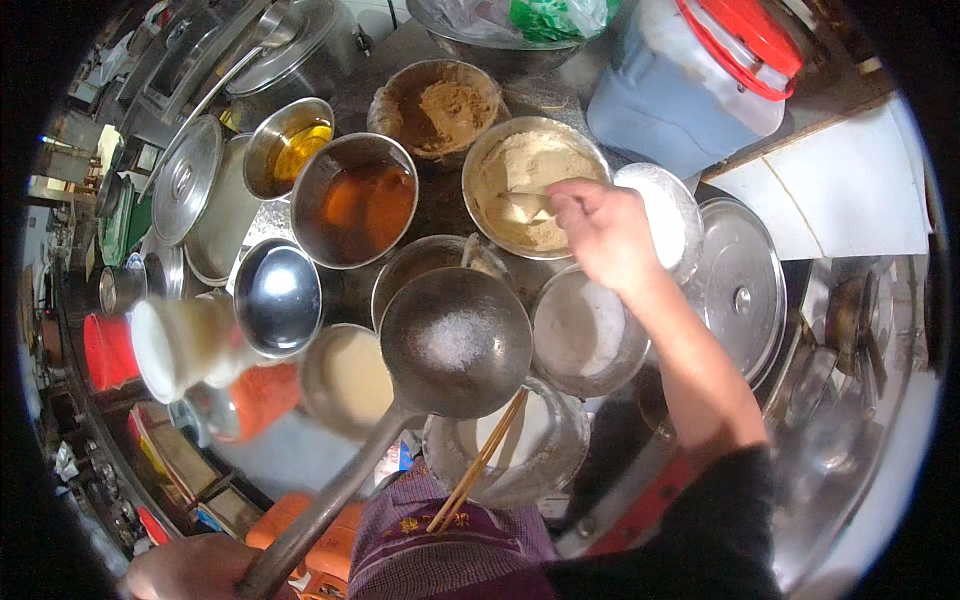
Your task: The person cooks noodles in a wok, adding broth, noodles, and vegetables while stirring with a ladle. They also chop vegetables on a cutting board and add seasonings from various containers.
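Note:
My left hand (199,566), at the lower left, is closed round the handle of a large metal ladle (454,341). White granules lie in the ladle's bowl, which hangs over several metal bowls. My right hand (600,229) grips a small spoon (529,201), its tip in the pale tan powder (536,157) of a steel bowl (474,161). Beneath the ladle, a bowl with white contents (570,472) has wooden chopsticks (480,465) resting across it. Beside my right wrist are a bowl of white powder (649,210) and another with whitish contents (577,330).
Bowls of brown powder (454,109), reddish-brown liquid (367,202) and yellow oil (300,150) stand farther back. A blue-grey plastic container with a red lid (682,90) is at the upper right. A round metal lid (742,300) lies right of my forearm. White tubs (161,349) stand left.

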`<state>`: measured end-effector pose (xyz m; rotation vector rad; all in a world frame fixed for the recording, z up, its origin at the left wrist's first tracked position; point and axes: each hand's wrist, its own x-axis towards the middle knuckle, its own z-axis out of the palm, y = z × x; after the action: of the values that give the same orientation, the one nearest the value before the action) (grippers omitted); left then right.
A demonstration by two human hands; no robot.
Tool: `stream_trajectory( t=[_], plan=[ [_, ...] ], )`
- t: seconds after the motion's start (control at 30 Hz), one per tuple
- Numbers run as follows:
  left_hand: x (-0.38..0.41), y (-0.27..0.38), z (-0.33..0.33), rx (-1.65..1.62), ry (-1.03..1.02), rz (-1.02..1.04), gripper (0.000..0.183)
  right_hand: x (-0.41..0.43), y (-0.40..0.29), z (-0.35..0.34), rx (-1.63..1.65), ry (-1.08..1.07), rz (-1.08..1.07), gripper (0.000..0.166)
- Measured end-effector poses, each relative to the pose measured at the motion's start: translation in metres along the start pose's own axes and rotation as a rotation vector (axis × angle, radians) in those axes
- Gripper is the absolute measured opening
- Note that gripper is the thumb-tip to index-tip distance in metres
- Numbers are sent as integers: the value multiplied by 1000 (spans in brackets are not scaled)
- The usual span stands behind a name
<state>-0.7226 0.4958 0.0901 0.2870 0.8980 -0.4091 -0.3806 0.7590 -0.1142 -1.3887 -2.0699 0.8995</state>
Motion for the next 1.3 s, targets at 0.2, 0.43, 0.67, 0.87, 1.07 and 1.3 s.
stream_trajectory(
  t=[0.2, 0.43, 0.67, 0.87, 1.07, 1.3],
  plan=[
    [2, -37, -13, 51, -3, 166, 30, -8, -2, -25, 517, 137, 366, 19],
    [-5, 12, -3, 17, 100, -20, 34, -43, -76, -58, 590, 78, 218, 18],
    [-6, 13, -5, -90, 12, 121, 36, -19, -55, -53, 377, 299, 8, 22],
    [-13, -10, 4, -87, 37, 231, 33, 84, -55, 0, 23, 137, -230, 22],
    [-12, 6, 14, -316, 320, 300, 24, 135, -48, 50, -166, -51, -272, 24],
    [-21, 9, 5, -276, 344, 200, 27, 160, -26, 66, 89, -97, -15, 22]
  ],
)
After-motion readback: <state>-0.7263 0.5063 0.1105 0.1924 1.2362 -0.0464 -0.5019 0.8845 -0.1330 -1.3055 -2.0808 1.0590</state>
